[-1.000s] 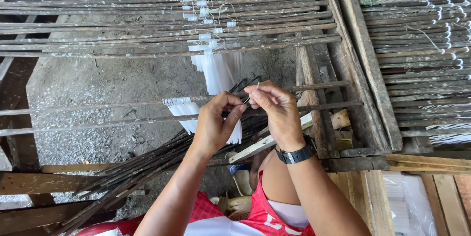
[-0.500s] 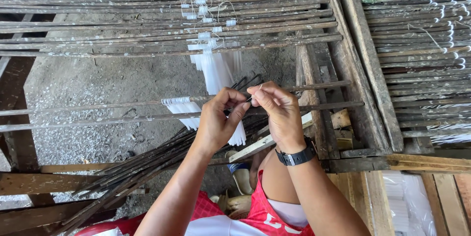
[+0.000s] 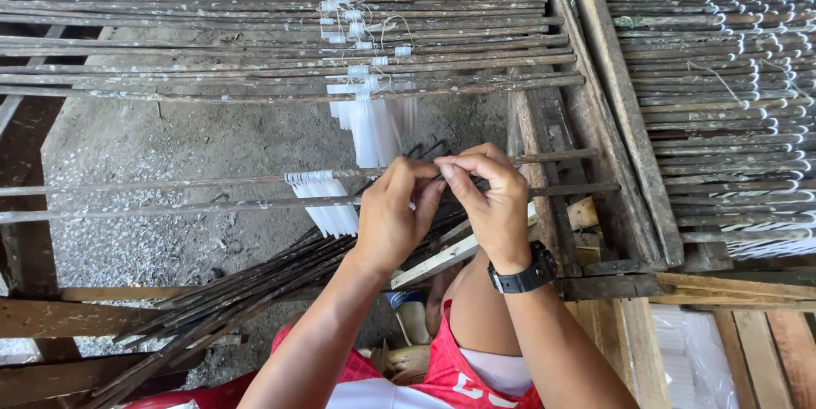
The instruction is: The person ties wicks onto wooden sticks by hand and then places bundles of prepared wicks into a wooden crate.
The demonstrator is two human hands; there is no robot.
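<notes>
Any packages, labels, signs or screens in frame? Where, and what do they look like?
Clear plastic bag: bottom right between wooden planks, holds flat white pieces, crinkled.
Wristwatch: on right wrist, black, face turned away.
No signs or labels seen on the racks.

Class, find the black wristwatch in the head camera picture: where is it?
The black wristwatch sits on the right wrist, right of centre, just below the right hand and beside the wooden frame.

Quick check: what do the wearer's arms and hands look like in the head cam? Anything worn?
Two bare forearms, no gloves or long sleeves. The left hand has nothing worn on it. The right hand has a black wristwatch with a chunky band at the wrist. No rings visible. A red and white shirt shows below the arms.
</notes>
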